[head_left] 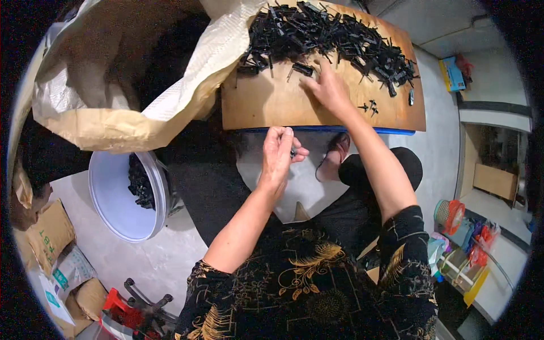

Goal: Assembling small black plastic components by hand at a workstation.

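Note:
A heap of black plastic parts with thin stems (pixel 334 37) covers the far side of the wooden board (pixel 266 105). My right hand (pixel 328 88) reaches over the board to the heap's near edge, thumb and fingers apart. Just left of its fingertips lies a single black part (pixel 302 69); whether they touch it is hard to tell. My left hand (pixel 276 153) is closed in front of the board's near edge, with a small dark piece (pixel 293 153) showing between its fingers. Several small black pieces (pixel 371 107) lie apart on the board, right of my right hand.
A large woven sack (pixel 107 130) gapes open at the upper left. Below it a white bucket (pixel 102 195) holds black parts. Brown bags (pixel 51 232) and a red item (pixel 119 306) are at the lower left. Shelves with a basket (pixel 453 216) stand at the right.

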The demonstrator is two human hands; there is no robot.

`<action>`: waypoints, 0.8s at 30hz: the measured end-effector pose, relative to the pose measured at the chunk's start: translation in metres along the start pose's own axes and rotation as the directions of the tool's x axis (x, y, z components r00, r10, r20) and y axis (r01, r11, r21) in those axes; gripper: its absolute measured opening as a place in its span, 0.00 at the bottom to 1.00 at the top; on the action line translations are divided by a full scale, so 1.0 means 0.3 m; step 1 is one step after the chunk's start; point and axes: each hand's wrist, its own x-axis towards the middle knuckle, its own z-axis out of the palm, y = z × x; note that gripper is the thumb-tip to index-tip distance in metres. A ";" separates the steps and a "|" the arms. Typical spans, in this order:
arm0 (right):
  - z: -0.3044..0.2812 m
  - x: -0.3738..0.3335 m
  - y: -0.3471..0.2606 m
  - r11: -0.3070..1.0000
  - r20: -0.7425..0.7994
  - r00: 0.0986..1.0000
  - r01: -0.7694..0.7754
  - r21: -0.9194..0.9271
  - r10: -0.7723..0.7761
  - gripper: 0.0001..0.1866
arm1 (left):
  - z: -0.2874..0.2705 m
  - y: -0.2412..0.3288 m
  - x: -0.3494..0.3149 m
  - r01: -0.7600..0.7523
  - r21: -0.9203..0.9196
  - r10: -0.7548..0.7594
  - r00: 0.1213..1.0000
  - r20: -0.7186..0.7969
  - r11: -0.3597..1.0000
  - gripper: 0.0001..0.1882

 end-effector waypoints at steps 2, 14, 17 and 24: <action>0.023 0.036 0.017 0.998 0.009 1.000 -0.010 -0.060 0.010 0.25 | -0.001 0.001 -0.001 0.056 -0.031 -0.057 0.998 -0.007 0.998 0.11; -0.144 -0.243 0.011 0.948 0.152 0.954 0.219 0.232 -0.258 0.14 | -0.042 -0.005 -0.031 0.096 -0.154 -0.068 0.982 0.175 0.983 0.09; -0.178 -0.373 -0.012 0.915 0.165 0.929 0.276 0.294 -0.333 0.15 | -0.013 0.025 -0.061 0.166 -0.171 -0.102 0.939 0.329 0.971 0.17; -0.215 -0.532 -0.026 0.855 0.138 0.888 0.366 0.368 -0.439 0.16 | -0.010 0.024 -0.106 0.234 -0.105 -0.115 0.760 0.639 0.967 0.17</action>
